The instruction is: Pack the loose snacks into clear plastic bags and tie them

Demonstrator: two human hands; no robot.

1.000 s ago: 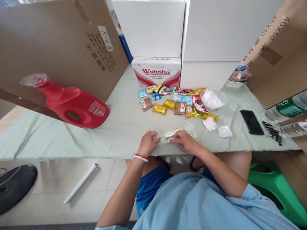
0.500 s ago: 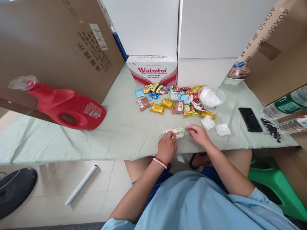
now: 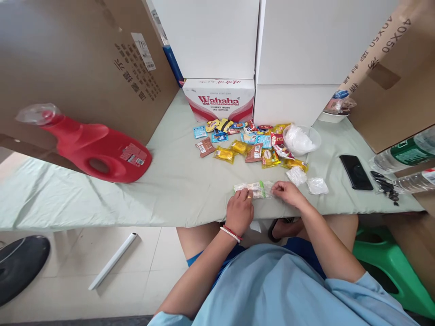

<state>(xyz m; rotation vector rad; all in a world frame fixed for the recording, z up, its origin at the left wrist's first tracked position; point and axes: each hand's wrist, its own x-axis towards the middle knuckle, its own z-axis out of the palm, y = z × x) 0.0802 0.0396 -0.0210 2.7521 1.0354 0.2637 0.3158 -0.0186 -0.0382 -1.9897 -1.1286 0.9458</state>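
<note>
A small clear plastic packet (image 3: 253,188) with a green stripe and pale contents lies on the table near its front edge. My left hand (image 3: 239,209) holds its left part, the fingers curled over the lower edge and pressed down. At the other end, my right hand (image 3: 288,194) pinches the loose clear plastic between thumb and fingers. Just beyond my right hand lie two folded bundles of clear plastic, one (image 3: 296,175) farther back and another (image 3: 317,185) to its right. Several wrapped snacks, among them a yellow packet (image 3: 224,154) and a brown packet (image 3: 205,147), are spread behind.
A clear bowl (image 3: 314,140) with crumpled plastic stands behind the bundles. A phone (image 3: 356,172), dark keys (image 3: 387,190) and water bottles (image 3: 408,151) are on the right. A red jug (image 3: 102,145) lies on the left. A Wahaha box (image 3: 220,102) stands at the back.
My right hand has moved slightly right, stretching the packet's clear end out flat. The green stripe shows more plainly. My left hand stays on the packet. The whole view has shifted a little.
</note>
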